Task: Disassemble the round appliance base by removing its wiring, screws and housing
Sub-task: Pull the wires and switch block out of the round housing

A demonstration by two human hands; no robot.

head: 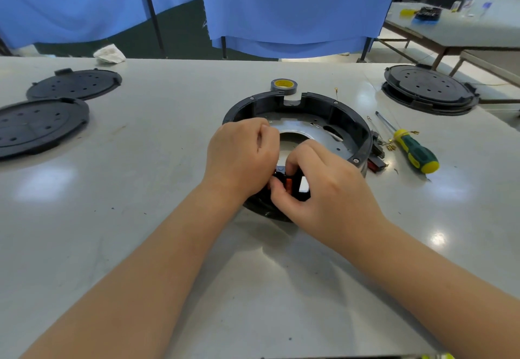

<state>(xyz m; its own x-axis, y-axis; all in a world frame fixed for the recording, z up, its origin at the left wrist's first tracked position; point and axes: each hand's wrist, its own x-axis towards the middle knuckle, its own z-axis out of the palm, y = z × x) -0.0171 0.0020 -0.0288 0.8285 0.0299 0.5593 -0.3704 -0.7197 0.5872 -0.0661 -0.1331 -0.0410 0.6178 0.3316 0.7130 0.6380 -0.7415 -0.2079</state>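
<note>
Round appliance base (pixel 349 122) sits mid-surface (pixel 140 246), open side up — black ring housing with rim screws, grey metal plate inside with a round central opening. Left hand (pixel 242 159) curled over the near-left rim; right hand (pixel 318 187) beside it, fingers pinching a small black block with orange and white parts at the near rim (exact grip partly hidden). Screwdriver (pixel 413 150) lies toward the right edge — tape roll (pixel 284 86) just behind the base.
</note>
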